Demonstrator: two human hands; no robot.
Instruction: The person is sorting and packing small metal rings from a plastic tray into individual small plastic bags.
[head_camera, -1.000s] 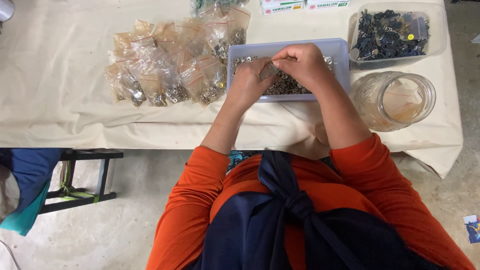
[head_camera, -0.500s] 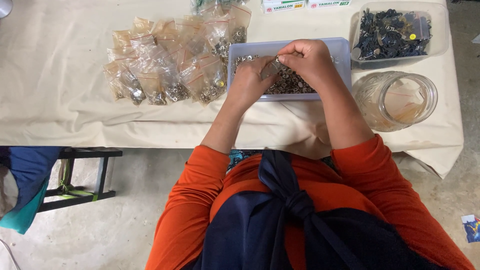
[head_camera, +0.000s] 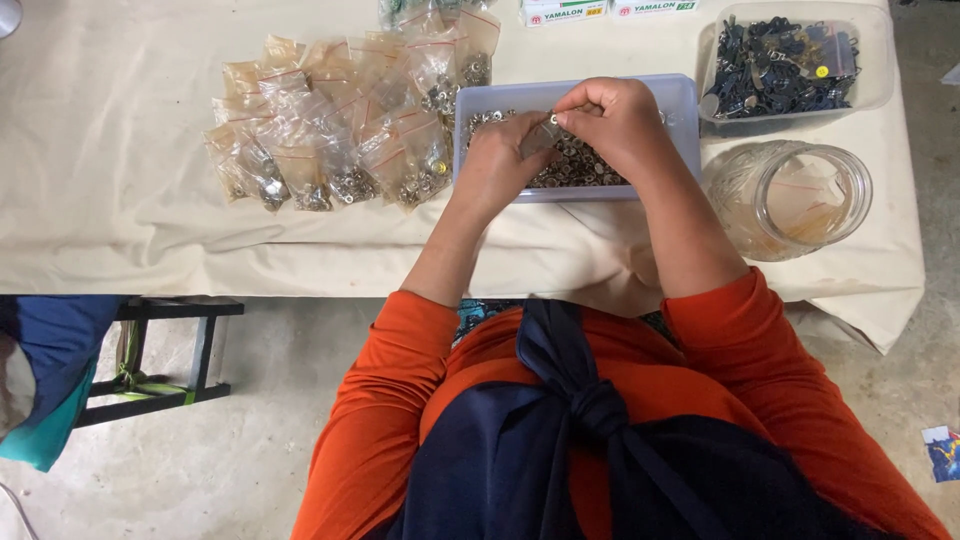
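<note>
Head view, looking straight down: a person in orange sleeves works both hands over a shallow pale-blue plastic tray (head_camera: 680, 100) filled with small silvery metal snap fasteners (head_camera: 585, 168) on a tabletop covered in cream cloth (head_camera: 120, 180). The right hand (head_camera: 615, 120) is curled, its fingers (head_camera: 572, 108) pressed together in a pinch on a tiny silvery piece (head_camera: 553, 119) held just above the heap; whether it is one fastener or two cannot be told. The left hand (head_camera: 500, 160) lies close beside it, fingertips meeting the same piece from the lower left, palm down over the tray's near wall. The piece sits between the two hands, slightly nearer the right, too small to show any long axis.

To the left of the tray, a spread of small clear plastic bags with red seal strips (head_camera: 340, 120), each holding a clump of metal parts, lies in overlapping rows. At the far edge stand two small white cardboard boxes with red and green lettering (head_camera: 610, 10). To the right, a clear rectangular tub of dark metal parts (head_camera: 785, 65); nearer, a clear round plastic jar (head_camera: 800, 200) holding empty bags.
</note>
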